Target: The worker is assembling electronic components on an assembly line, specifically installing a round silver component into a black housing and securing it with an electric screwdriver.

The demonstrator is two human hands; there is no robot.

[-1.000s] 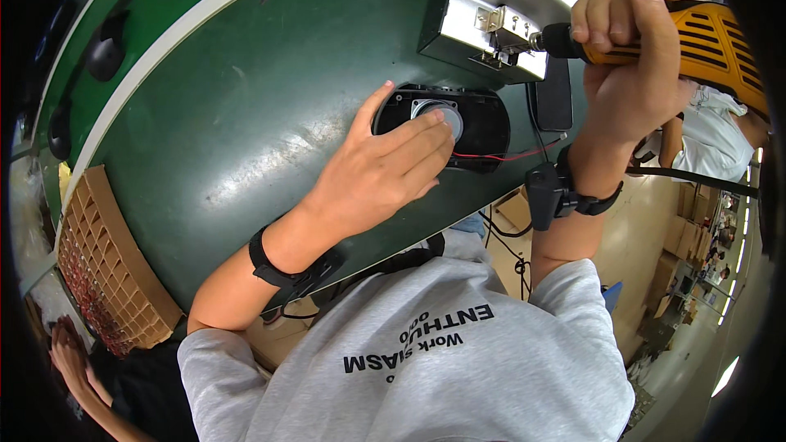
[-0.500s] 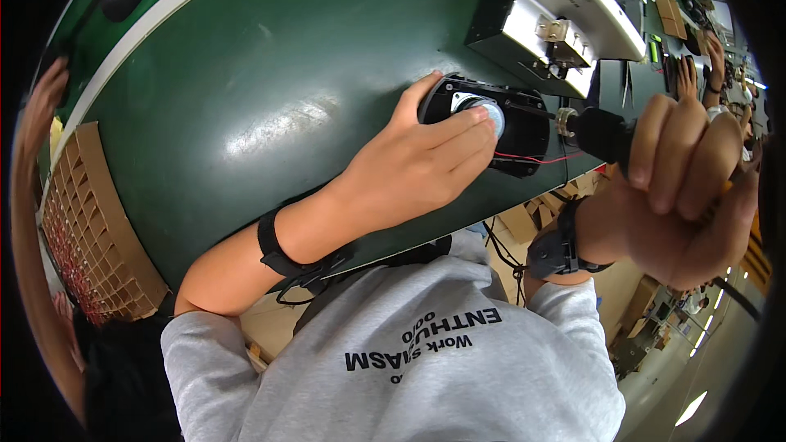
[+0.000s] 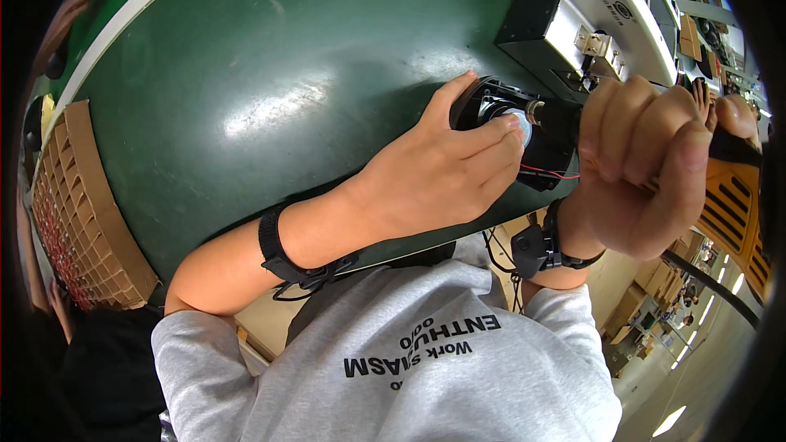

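Observation:
My left hand grips a black plastic housing on the green table, its thumb at the far edge and its fingers across a round, light-coloured part that looks like a speaker. A thin red wire runs out of the housing. My right hand is wrapped around an orange-and-black electric screwdriver. Its black nose with a metal collar is over the housing, close beside the round part and my left fingertips. The bit's end is hidden, so contact with a screw cannot be made out.
A black-and-silver machine stands just beyond the housing on the green table. At left is a cardboard box with dividers holding red wires. Another person's arm shows at far left. A dark cable hangs at right.
The screwdriver in my right hand has moved left, bringing its nose from beside the housing to over it. My left hand keeps its grip, while the whole view has shifted slightly.

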